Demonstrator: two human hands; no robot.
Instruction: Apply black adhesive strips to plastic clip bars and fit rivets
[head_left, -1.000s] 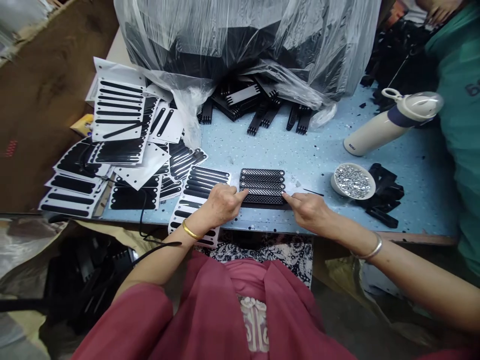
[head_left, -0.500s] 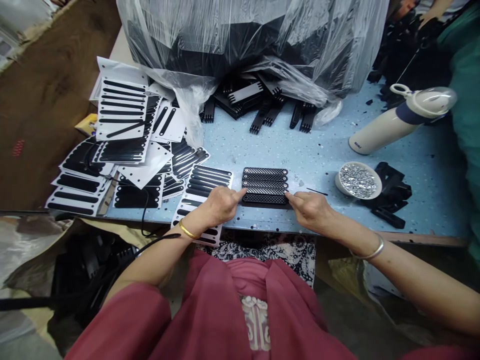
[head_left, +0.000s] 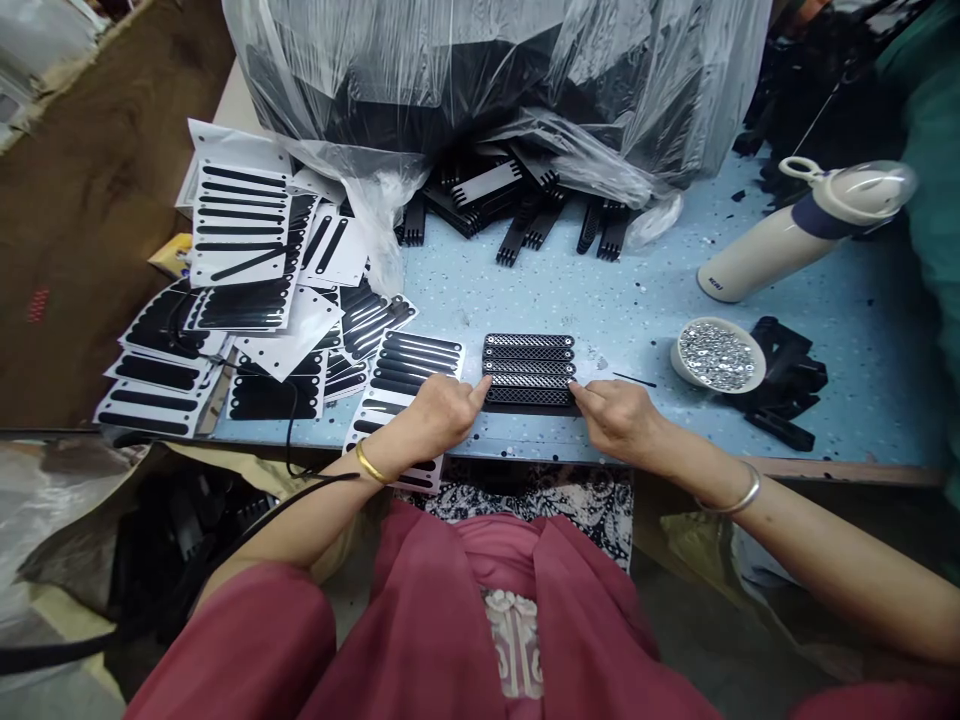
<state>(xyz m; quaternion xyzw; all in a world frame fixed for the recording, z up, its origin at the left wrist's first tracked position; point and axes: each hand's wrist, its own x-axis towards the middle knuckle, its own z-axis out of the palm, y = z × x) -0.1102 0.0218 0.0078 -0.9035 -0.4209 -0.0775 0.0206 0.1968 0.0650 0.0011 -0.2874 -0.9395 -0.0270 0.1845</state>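
Note:
In front of me lies a flat black part made of several parallel mesh-patterned strips [head_left: 529, 368], with small silvery round pieces at some strip ends. My left hand [head_left: 448, 408] is curled, its index finger and thumb against the left edge of the part. Opposite it, my right hand [head_left: 616, 415] is likewise curled, index fingertip pressing the right edge. Just left of the part, partly under my left wrist, is a white sheet of black adhesive strips [head_left: 420, 350]. To the right stands a bowl [head_left: 679, 372] filled with small shiny metal pieces [head_left: 718, 355].
More strip sheets [head_left: 240, 225] are piled at the left. A large clear plastic bag [head_left: 487, 70] of black parts fills the back, with loose slotted black parts [head_left: 517, 235] before it. A cream bottle [head_left: 765, 250] lies tilted at right; black pieces [head_left: 787, 380] sit beside the bowl.
Both hands stay at the ends of the black part with hardly any movement. The view has shifted slightly. At the upper right, another person's hand is no longer visible.

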